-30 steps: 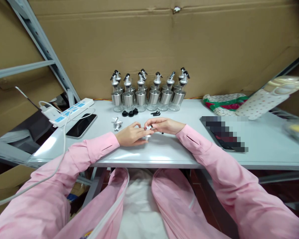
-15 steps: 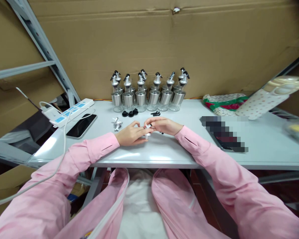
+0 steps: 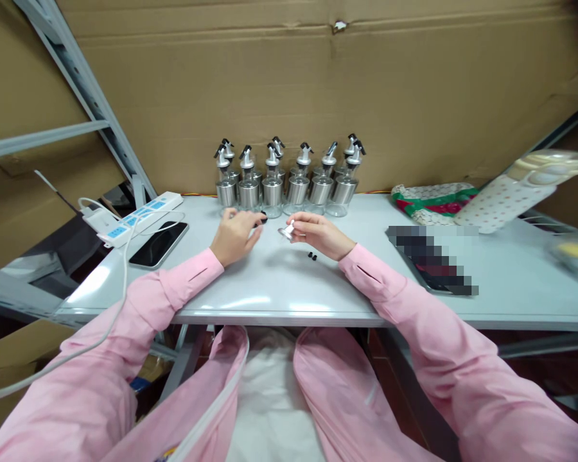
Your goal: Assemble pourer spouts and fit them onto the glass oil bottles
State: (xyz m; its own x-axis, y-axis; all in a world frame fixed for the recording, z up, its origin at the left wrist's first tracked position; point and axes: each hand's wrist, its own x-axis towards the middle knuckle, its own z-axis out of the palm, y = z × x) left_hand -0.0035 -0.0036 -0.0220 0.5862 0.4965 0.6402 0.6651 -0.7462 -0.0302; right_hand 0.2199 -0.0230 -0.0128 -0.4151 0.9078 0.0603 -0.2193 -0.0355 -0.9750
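My right hand (image 3: 320, 234) is closed in a pinch on a small silver pourer spout (image 3: 287, 231), holding it just above the table. My left hand (image 3: 236, 236) reaches over the spot where the black stoppers lie, thumb and forefinger apart. One black stopper (image 3: 263, 217) shows past its fingertips; the others are hidden beneath or behind the hand. Two tiny black plugs (image 3: 313, 256) rest on the table below my right hand. Behind both hands stand rows of glass and steel bottles (image 3: 272, 191), topped with silver and black pourers.
A phone (image 3: 158, 244) and a white power strip (image 3: 142, 217) with a cable lie on the left. To the right are a blurred-out dark flat object (image 3: 428, 260), a patterned cloth bag (image 3: 433, 200) and a tilted dotted tumbler (image 3: 505, 196). Cardboard (image 3: 318, 83) closes off the back.
My hands have parted. The left moved away to the left and forward, over the black stoppers. The spout stays in my right hand, which shifted slightly forward.
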